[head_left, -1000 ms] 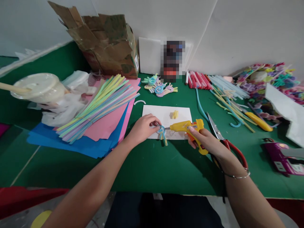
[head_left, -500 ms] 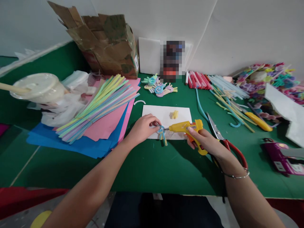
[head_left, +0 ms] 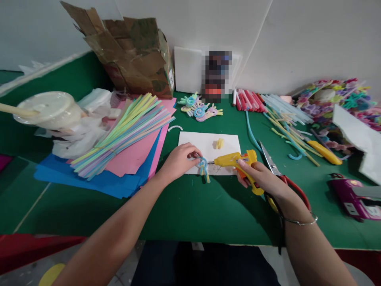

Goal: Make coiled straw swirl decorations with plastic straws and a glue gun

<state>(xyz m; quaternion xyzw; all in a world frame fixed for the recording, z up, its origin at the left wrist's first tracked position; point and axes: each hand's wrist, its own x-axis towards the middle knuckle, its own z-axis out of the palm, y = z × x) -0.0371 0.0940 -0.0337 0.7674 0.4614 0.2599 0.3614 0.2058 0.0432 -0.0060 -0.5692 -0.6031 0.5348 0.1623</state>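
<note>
My left hand (head_left: 177, 160) pinches a small blue coiled straw piece (head_left: 203, 165) at the lower left edge of a white sheet (head_left: 230, 142) on the green table (head_left: 190, 210). My right hand (head_left: 261, 177) grips a yellow glue gun (head_left: 235, 160), index finger along its top. The gun's nozzle points left and sits just right of the coiled piece. A short yellow straw bit (head_left: 219, 143) lies higher on the sheet.
Pastel straws (head_left: 125, 131) lie on pink and blue paper (head_left: 101, 178) at left, beside a lidded cup (head_left: 47, 109) and a torn cardboard box (head_left: 131, 51). Finished coils (head_left: 199, 108), red sticks (head_left: 248, 100), scissors (head_left: 282, 178), a yellow knife (head_left: 324, 152) and a purple device (head_left: 353, 196) lie right.
My right hand drew the glue gun slightly right and down, so the nozzle sits a little off the coiled piece. My left hand stayed put.
</note>
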